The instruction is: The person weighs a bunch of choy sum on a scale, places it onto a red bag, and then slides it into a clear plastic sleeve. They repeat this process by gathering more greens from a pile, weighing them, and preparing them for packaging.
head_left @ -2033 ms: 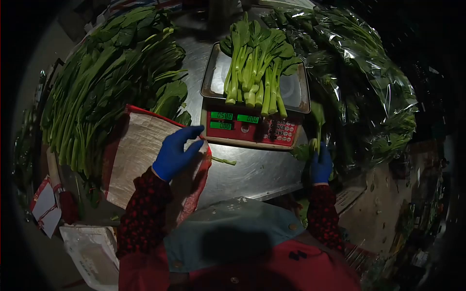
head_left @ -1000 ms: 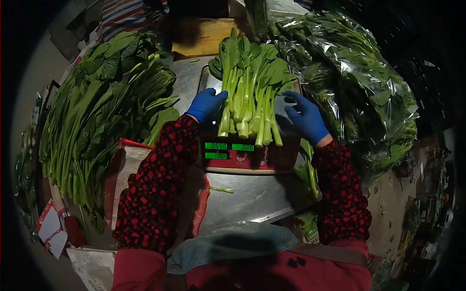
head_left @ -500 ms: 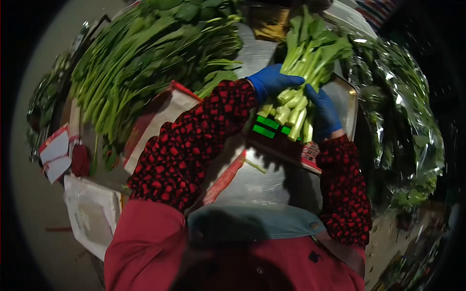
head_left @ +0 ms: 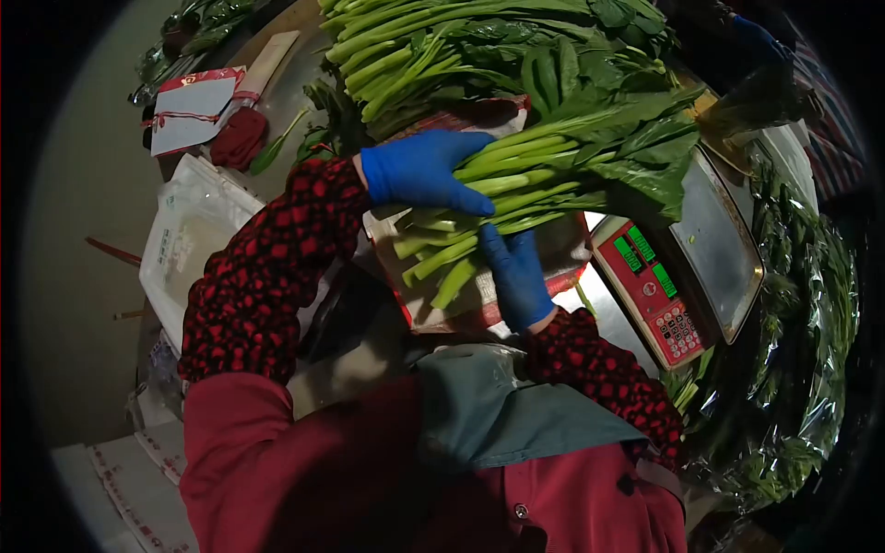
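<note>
1. The left hand (head_left: 419,172) in a blue glove lies over the top of a bunch of choy sum (head_left: 544,180), fingers curled round the stalks near their cut ends.
2. The right hand (head_left: 516,276) supports the same bunch from beneath, fingers closed up against the stalks.
3. The bunch is held level above a stack of wrapping sheets (head_left: 461,295) in a red-edged bag, just beside the digital scale (head_left: 682,267), whose steel pan is bare.
4. Behind it, a large heap of loose greens (head_left: 461,46) covers the far side of the steel counter (head_left: 590,304).
5. Bagged greens (head_left: 802,369) in clear plastic fill the right edge, though the dim light blurs them.
6. Risk: the grip sits near the stalk ends, so the leafy heads could sag and stalks slide out.
</note>
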Demonstrator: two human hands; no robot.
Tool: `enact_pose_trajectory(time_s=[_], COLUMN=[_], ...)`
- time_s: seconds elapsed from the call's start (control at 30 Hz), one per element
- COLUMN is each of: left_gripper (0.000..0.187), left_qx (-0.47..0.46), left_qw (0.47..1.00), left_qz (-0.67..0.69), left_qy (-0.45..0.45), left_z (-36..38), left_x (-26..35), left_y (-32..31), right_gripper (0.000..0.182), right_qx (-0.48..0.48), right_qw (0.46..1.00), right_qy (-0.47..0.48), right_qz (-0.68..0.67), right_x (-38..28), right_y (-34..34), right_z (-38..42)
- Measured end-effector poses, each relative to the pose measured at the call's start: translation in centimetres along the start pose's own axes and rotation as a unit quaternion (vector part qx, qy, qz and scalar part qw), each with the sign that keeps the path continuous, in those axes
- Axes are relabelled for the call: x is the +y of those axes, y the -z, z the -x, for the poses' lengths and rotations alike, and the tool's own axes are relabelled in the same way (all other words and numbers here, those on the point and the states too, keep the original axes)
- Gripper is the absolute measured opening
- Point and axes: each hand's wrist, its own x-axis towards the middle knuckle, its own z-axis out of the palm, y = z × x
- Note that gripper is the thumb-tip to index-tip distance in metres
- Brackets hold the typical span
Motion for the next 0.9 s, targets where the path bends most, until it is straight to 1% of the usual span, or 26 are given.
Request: enact_pose_trajectory(time_s=[0.03, 0.07, 0.1, 0.13, 0.17, 0.2, 0.23, 0.3, 0.33, 0.37, 0.4, 0.43, 0.47, 0.5, 0.53, 0.57, 0.6, 0.63, 0.67, 0.7, 0.77, 0.8, 0.83, 0.87, 0.9], left_gripper=[0.072, 0.074, 0.076, 0.077, 0.078, 0.08, 0.08, 0.082, 0.076, 0.07, 0.063, 0.05, 0.05, 0.049, 0.048, 0.048, 0.046, 0.044, 0.034, 0.034, 0.022, 0.022, 0.018, 0.014, 0.011], left_qx=[0.003, -0.011, -0.023, -0.018, -0.014, 0.012, 0.014, 0.083, 0.124, 0.178, 0.232, 0.295, 0.294, 0.329, 0.362, 0.36, 0.336, 0.307, 0.353, 0.35, 0.402, 0.401, 0.353, 0.3, 0.265], left_qw=[1.0, 0.998, 0.992, 0.988, 0.981, 0.966, 0.967, 0.981, 0.977, 0.963, 0.944, 0.902, 0.902, 0.872, 0.837, 0.839, 0.842, 0.839, 0.843, 0.845, 0.869, 0.87, 0.918, 0.951, 0.964], left_qz=[0.002, -0.039, -0.08, -0.121, -0.163, -0.196, -0.196, -0.128, -0.136, -0.182, -0.228, -0.308, -0.309, -0.344, -0.378, -0.378, -0.36, -0.342, -0.318, -0.32, -0.263, -0.261, -0.161, -0.06, -0.034], left_qy=[-0.003, 0.045, 0.091, 0.099, 0.107, 0.165, 0.162, 0.122, 0.105, 0.084, 0.063, 0.064, 0.062, 0.112, 0.158, 0.151, 0.22, 0.289, 0.253, 0.247, 0.118, 0.118, 0.086, 0.053, 0.003], left_z=[0.8, 1.3, 1.8, 2.2, 2.2, 2.3, 2.4, 3.1, 3.3, 3.6, 4.0, 3.9, 4.1, 4.2, 4.2, 4.2, 4.2, 4.3, 4.1, 3.9, 4.2, 4.5, 4.5, 4.6, 4.8], left_x=[-1.5, -3.1, -5.2, -8.7, -11.5, -11.8, -12.2, -13.4, -14.6, -13.9, -13.0, -13.6, -14.2, -15.0, -15.6, -16.0, -16.3, -16.9, -17.1, -17.4, -15.4, -14.1, -11.8, -9.7, -7.7], left_y=[-0.3, -1.0, -2.0, -3.9, -5.6, -6.7, -6.7, -6.5, -6.5, -5.7, -4.7, -3.9, -3.4, -3.0, -2.7, -2.6, -2.5, -2.5, -2.7, -2.7, -2.6, -2.8, -3.2, -3.8, -4.7], right_gripper=[0.047, 0.045, 0.045, 0.045, 0.045, 0.045, 0.042, 0.037, 0.034, 0.032, 0.036, 0.036, 0.039, 0.042, 0.042, 0.043, 0.043, 0.038, 0.038, 0.035, 0.032, 0.03, 0.029, 0.021, 0.021], right_qx=[0.007, -0.015, -0.044, -0.073, -0.091, -0.107, -0.122, -0.17, -0.219, -0.268, -0.233, -0.233, -0.228, -0.219, -0.213, -0.217, -0.223, -0.216, -0.209, -0.209, -0.209, -0.195, -0.184, -0.165, -0.167], right_qw=[0.999, 0.994, 0.99, 0.985, 0.964, 0.935, 0.888, 0.88, 0.851, 0.814, 0.757, 0.757, 0.727, 0.695, 0.695, 0.695, 0.695, 0.688, 0.689, 0.69, 0.691, 0.705, 0.717, 0.712, 0.713], right_qy=[0.018, -0.036, -0.037, -0.037, -0.084, -0.127, -0.197, -0.167, -0.12, -0.071, 0.046, 0.047, 0.095, 0.141, 0.139, 0.15, 0.162, 0.186, 0.183, 0.2, 0.215, 0.228, 0.243, 0.271, 0.272], right_qz=[0.042, 0.103, 0.129, 0.154, 0.234, 0.312, 0.397, 0.41, 0.462, 0.511, 0.608, 0.608, 0.64, 0.671, 0.673, 0.669, 0.665, 0.668, 0.669, 0.663, 0.658, 0.643, 0.627, 0.626, 0.625], right_x=[2.7, 4.5, 5.9, 7.3, 8.5, 8.9, 6.1, 4.8, 3.7, 2.4, 1.3, 1.4, 1.7, 2.0, 2.1, 2.2, 2.5, 3.6, 4.3, 5.0, 4.1, 2.8, 1.4, 0.5, -0.8], right_y=[-0.6, -0.2, 0.1, 0.4, 1.5, 2.8, 2.5, 4.4, 5.0, 5.2, 4.9, 5.1, 5.4, 5.6, 5.9, 6.1, 6.5, 7.2, 7.7, 8.2, 7.8, 7.1, 6.1, 5.3, 4.4], right_z=[-0.1, -0.1, -0.2, -0.4, 0.0, 0.4, 0.9, 2.9, 3.5, 4.1, 5.3, 5.7, 6.0, 6.3, 6.2, 6.0, 5.6, 5.3, 5.2, 5.0, 4.6, 4.5, 4.3, 4.1, 4.0])
